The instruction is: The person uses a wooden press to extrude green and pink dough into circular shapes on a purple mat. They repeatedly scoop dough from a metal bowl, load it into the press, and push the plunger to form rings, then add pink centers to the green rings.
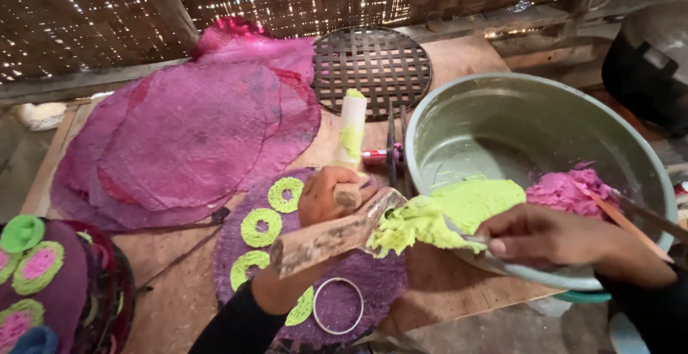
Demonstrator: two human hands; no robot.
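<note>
A lump of green dough [408,228] is sitting on the end of a wooden paddle [337,236], just over the near rim of a big metal basin [631,160]; the left hand [331,195] is gripping the paddle from above, its fingers wrapped closed around the wood; the right hand [552,238] is pinching the handle of a spoon [466,238] between thumb and fingertips, the fingers close together, and the bowl of the spoon is lying hidden in the green dough. Inside the basin more green dough [476,200] is lying beside a pink dough lump [566,190], and a thin stick [609,214] is leaning over the pink one. Under the left arm a round purple sheet [373,282] is lying on the wooden table [459,60]; green dough rings [261,226] are resting on its left part and a thin metal ring [338,305] is lying on its near part. Behind the left hand a white roller [351,128] smeared with green is standing tilted; farther back a woven round mat [373,67] is lying flat. To the left a stack of large purple sheets [186,139] is spreading over the table; at the lower left corner decorated discs [43,282] with green and pink rings are piled.
</note>
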